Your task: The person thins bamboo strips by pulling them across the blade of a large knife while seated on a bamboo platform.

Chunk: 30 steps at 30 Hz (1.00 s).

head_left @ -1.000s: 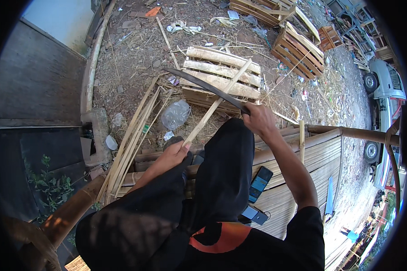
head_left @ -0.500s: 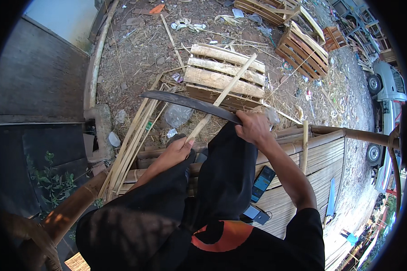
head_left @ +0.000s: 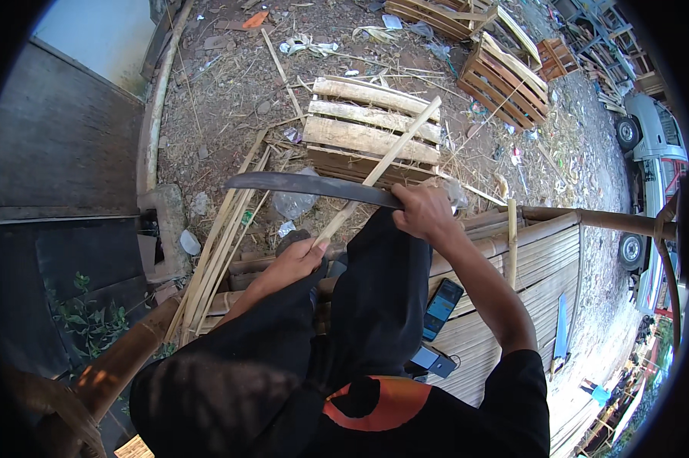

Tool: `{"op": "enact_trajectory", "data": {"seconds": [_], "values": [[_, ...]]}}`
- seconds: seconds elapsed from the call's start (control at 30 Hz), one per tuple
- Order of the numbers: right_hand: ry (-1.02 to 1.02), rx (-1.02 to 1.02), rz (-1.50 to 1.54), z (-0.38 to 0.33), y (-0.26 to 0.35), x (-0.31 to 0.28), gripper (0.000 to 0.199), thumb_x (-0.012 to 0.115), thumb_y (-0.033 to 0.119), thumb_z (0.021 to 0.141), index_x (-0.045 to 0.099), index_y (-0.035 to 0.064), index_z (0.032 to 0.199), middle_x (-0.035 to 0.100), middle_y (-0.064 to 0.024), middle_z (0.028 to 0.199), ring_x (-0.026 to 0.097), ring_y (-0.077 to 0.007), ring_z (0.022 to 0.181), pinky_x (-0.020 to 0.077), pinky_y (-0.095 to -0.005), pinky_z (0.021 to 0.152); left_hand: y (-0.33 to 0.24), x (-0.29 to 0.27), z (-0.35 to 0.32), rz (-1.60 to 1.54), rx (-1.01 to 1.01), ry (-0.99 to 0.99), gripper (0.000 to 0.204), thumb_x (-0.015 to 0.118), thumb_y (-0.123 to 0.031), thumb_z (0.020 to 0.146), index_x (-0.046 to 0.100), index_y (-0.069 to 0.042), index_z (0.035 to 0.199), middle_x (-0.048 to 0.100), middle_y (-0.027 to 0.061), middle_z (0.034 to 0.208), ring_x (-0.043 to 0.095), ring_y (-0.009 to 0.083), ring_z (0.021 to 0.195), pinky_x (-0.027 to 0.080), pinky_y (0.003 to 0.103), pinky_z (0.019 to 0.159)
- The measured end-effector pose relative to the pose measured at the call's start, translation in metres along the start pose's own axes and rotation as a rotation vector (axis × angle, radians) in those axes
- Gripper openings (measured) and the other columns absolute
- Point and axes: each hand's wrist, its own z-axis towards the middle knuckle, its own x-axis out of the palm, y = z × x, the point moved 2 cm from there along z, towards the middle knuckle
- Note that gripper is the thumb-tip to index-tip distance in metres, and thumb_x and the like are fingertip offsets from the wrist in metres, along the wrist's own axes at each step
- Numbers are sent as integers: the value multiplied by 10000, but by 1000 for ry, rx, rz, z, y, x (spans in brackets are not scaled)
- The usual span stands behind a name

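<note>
While my left hand [head_left: 297,262], near frame centre, grips a pale, straight wooden strip [head_left: 390,156] | my right hand [head_left: 425,214] clasps a long, dark, curved metal knife [head_left: 306,185] crossing it

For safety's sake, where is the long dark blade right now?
In the head view, mostly left of centre, the long dark blade crosses in front of the pale wooden strip, running leftward from the right hand.

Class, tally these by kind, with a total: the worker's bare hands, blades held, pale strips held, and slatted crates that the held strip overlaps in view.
Bare hands: 2, left hand and right hand
Held blade: 1
Held pale strip: 1
Overlapped slatted crate: 1
Total: 5
</note>
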Motion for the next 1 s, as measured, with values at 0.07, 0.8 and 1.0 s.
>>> {"op": "enact_trajectory", "data": {"seconds": [0.07, 0.8, 1.0], "values": [[-15, -41, 13, -4, 1, 5, 198, 615, 206, 719, 627, 89, 878, 640, -155, 666, 646, -364, 650, 512, -482, 615, -4, 4, -6, -23, 1, 8, 385, 432, -368, 1038, 502, -33, 862, 415, -35, 694, 376, 71, 649, 361, 276, 579], [-17, 116, -38, 12, -32, -1, 204, 580, 233, 727, 628, 73, 843, 643, -185, 669, 640, -381, 627, 516, -503, 639, 12, -2, -1, -45, -20, 19, 357, 432, -340, 1042, 532, -5, 966, 429, -28, 721, 402, 78, 688, 373, 282, 609], [11, 264, -65, 10, -71, 2, 212, 606, 255, 738, 656, 76, 840, 666, -186, 723, 655, -385, 695, 521, -495, 657, 4, -1, -11, -29, -26, 25, 358, 438, -341, 1039, 543, -4, 981, 424, -39, 729, 398, 73, 688, 370, 270, 611]]}}
